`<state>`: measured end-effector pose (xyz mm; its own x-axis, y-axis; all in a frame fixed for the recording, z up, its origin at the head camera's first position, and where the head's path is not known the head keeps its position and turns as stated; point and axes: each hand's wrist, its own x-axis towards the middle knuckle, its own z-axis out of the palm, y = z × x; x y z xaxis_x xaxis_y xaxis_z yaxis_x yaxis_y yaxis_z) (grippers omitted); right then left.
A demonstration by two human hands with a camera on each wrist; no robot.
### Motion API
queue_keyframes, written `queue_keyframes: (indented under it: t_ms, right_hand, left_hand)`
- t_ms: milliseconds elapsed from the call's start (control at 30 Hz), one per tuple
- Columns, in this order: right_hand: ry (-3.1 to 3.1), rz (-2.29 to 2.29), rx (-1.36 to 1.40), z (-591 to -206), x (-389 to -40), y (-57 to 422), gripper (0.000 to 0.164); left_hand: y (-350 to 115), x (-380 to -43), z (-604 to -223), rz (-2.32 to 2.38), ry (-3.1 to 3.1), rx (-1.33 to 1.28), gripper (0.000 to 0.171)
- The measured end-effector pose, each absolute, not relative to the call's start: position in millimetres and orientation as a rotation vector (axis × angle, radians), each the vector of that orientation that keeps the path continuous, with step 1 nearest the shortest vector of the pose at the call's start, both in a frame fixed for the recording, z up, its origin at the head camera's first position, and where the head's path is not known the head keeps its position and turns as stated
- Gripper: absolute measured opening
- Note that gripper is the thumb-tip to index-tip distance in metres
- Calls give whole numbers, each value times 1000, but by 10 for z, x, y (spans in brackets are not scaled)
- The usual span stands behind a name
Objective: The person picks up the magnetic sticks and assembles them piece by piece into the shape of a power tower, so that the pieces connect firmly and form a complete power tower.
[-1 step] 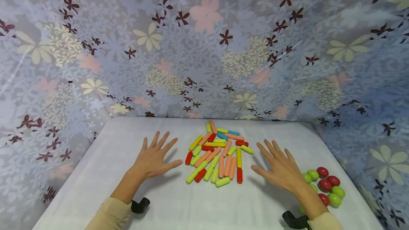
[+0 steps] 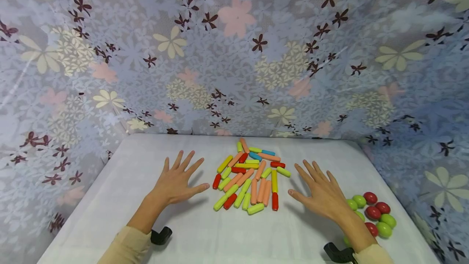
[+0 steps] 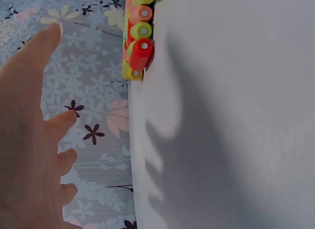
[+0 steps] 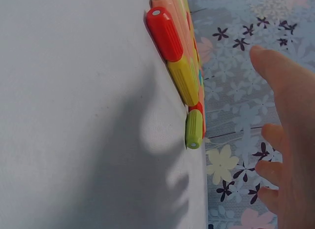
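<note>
My left hand [image 2: 176, 184] is held over the white table, left of a loose pile of short coloured sticks, fingers spread and holding nothing. On the pile's other side, my right hand [image 2: 322, 192] is spread the same way, its palm bare. Shadows of both hands fall on the cloth. The sticks are orange, lime green, red, yellow and blue; a red stick [image 2: 217, 181] lies nearest the left thumb. A lime stick [image 2: 283, 171] lies nearest the right hand. In the right wrist view, a ridged red stick [image 4: 165, 34] meets a yellow stick [image 4: 183, 81] end to end.
Glossy red and green oval pieces [image 2: 373, 212] lie at the table's right side, some partly hidden behind the right forearm. A flowered cloth [image 2: 234, 52] hangs behind and at the sides of the white-covered table [image 2: 205, 235]. A black wrist mount [image 2: 161, 236] sticks out beside the left sleeve.
</note>
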<state>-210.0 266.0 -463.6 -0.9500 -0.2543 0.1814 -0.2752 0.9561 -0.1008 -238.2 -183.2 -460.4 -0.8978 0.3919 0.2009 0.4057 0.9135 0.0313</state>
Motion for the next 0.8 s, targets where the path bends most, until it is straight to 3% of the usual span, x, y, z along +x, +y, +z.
queue_keyframes:
  t_ms: [267, 367, 533, 800]
  right_hand:
    - [-2912, 191, 415, -4616, -2066, 2670, 86]
    - [-2889, 203, 426, -4585, -2059, 2734, 76]
    - [-2888, 309, 399, -4506, -2027, 2941, 53]
    - [-3040, 471, 216, -4432, -1926, 3362, 59]
  left_hand:
    - [-1831, -2338, -4635, -154, -2901, -607, 90]
    - [-1734, -2285, -4610, -388, -2907, -604, 81]
    - [-1456, -2174, -4599, -807, -2894, -667, 52]
    - [-1219, -2091, -4866, -668, -3067, -803, 44]
